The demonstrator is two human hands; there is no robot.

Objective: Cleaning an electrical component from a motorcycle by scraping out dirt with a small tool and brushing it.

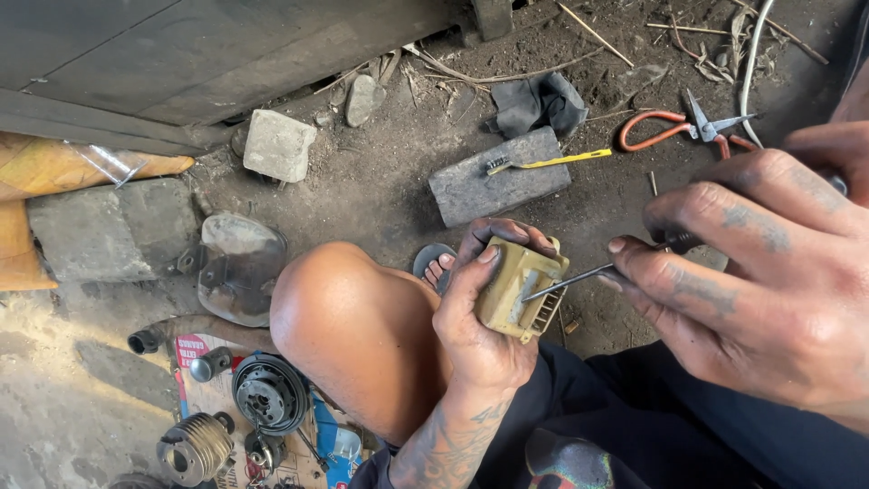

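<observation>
Left hand (480, 317) clamped around tan block (520, 288), right hand (769, 272) pinching probe (570, 281) (perhaps a screwdriver) against it.

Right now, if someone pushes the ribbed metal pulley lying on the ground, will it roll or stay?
The ribbed metal pulley looks round and lies on its side, so it would probably roll. It seems solid metal, so likely heavy for its size. Its grooves should make it easy to grip.
</observation>
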